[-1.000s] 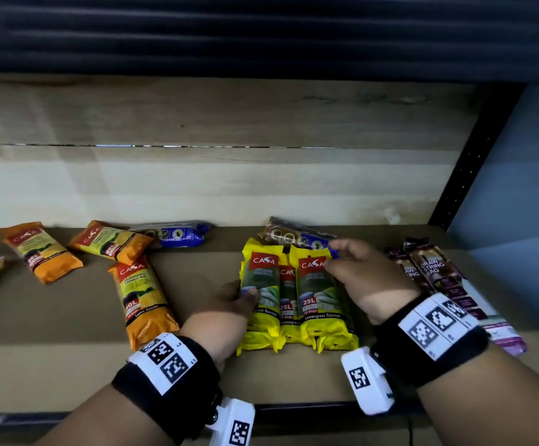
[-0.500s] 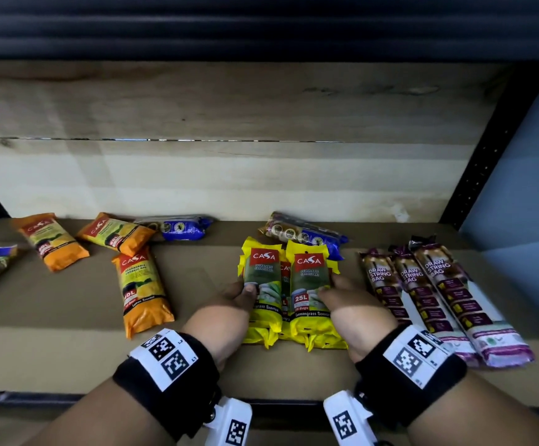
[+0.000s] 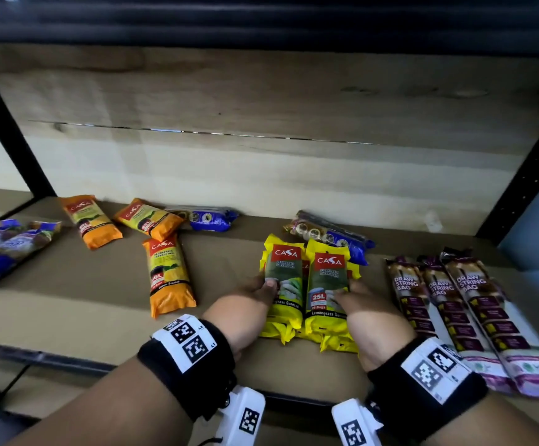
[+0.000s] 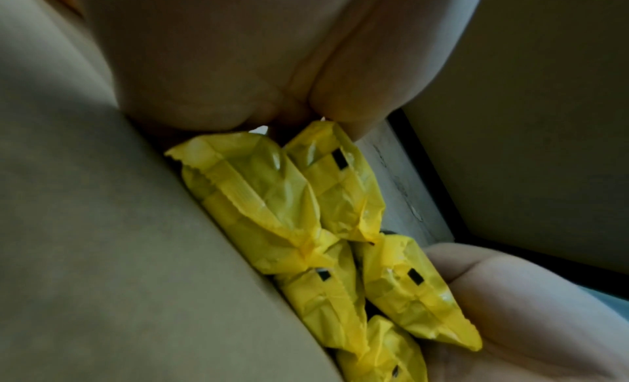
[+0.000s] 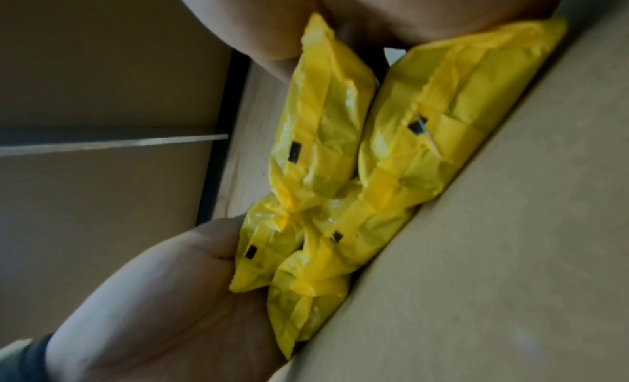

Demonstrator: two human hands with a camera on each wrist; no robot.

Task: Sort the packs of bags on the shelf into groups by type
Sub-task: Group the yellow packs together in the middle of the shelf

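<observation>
While both hands press in from either side, the yellow packs (image 3: 310,284) lie bunched together at the lower centre of the head view, on the brown shelf (image 3: 100,278). The left hand (image 3: 245,310) curls against the left edge of the stack, thumb laid on the top pack's face; the right hand (image 3: 367,313) cups the right edge the same way, its thumb also resting on a pack. From the wrist views the stack (image 4: 306,213) shows as several yellow packs in two layers, squeezed between the two palms (image 5: 340,172).

To the right of centre, three purple drawstring packs (image 3: 474,310) lie side by side. Behind the yellow ones sits a blue pack (image 3: 329,235). Three orange packs (image 3: 165,272) lie left of centre, another blue pack (image 3: 210,217) beyond them, and more blue packs (image 3: 1,249) at the far left edge.
</observation>
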